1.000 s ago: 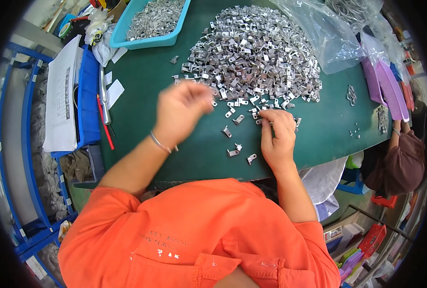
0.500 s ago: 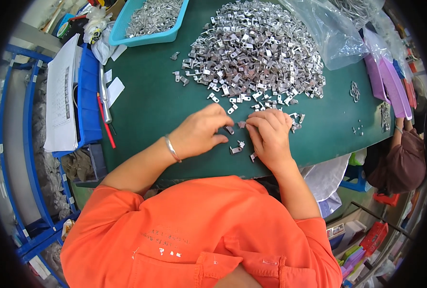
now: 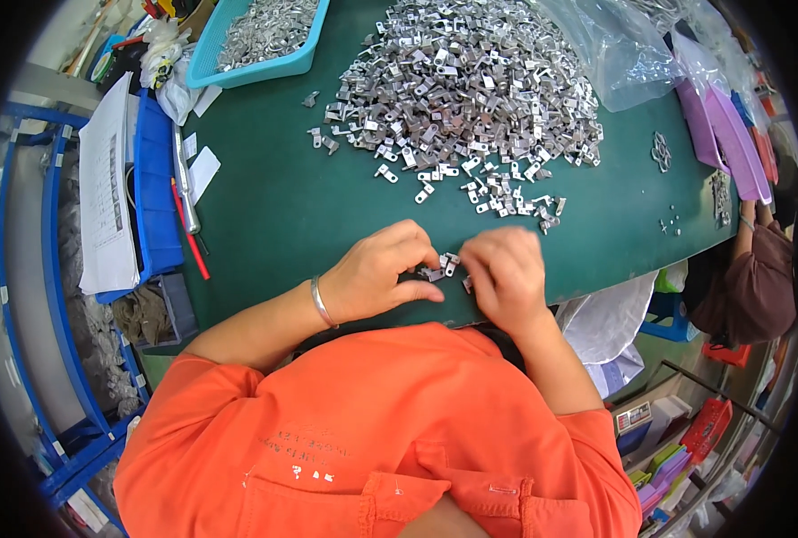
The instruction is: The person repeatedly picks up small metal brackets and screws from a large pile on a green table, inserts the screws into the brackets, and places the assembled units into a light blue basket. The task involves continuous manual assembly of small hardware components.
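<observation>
Both hands at the near edge of the green counter [image 3: 273, 215], close together. Left hand [image 3: 383, 273] curled, fingers pinched on small metal clips [image 3: 442, 265]; right hand [image 3: 505, 273] just beside it, fingers bent down onto the same cluster, though whether they grip a clip I cannot tell. Silver bracelet [image 3: 321, 302] on the left wrist. Big clip pile [image 3: 466, 81] lies farther back, strays trailing toward the hands. Teal tray [image 3: 260, 67] of clips at far left corner; clear bag [image 3: 619, 63] right of the pile. Red pen [image 3: 188, 229] and papers [image 3: 108, 197] at the left edge.
</observation>
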Motion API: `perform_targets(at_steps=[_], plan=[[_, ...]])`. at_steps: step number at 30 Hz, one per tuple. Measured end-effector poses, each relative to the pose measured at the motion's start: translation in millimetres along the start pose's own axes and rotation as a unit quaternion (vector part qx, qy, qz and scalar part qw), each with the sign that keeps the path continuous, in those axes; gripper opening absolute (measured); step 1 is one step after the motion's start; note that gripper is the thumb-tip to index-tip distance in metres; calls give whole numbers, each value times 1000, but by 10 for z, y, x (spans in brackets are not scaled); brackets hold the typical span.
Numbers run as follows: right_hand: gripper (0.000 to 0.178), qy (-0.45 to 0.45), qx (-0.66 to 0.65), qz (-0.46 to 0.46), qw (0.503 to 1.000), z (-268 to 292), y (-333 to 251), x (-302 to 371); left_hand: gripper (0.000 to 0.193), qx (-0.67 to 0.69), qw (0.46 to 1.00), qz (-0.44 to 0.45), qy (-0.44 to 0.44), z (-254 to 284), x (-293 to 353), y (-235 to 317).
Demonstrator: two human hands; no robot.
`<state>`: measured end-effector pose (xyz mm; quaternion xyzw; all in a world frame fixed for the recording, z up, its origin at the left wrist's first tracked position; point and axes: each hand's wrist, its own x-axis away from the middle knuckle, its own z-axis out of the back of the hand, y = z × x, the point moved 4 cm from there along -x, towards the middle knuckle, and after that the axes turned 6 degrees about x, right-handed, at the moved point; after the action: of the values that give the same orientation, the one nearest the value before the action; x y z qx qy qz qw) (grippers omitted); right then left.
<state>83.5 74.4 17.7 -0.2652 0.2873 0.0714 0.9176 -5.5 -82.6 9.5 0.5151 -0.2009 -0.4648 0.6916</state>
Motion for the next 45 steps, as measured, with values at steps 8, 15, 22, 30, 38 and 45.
perform_targets(at_steps=[8,15,22,30,38,45], plan=[[16,-30,171,-87,981,-239,243,-319,21,-202,970,-33,129,154,-372,-179],[13,47,-106,-175,978,-119,280,-160,10,-5,983,135,127,193,-343,-216],[13,-8,-501,-445,743,-174,367,47,17,385,879,272,69,-4,-212,-247],[13,7,-571,-502,649,-183,364,127,19,524,793,305,60,-93,-172,-260],[13,37,-550,-442,708,-144,302,137,17,526,805,264,73,-72,-134,-262],[38,61,-607,-354,709,-163,282,176,17,547,795,253,69,-88,-111,-296]])
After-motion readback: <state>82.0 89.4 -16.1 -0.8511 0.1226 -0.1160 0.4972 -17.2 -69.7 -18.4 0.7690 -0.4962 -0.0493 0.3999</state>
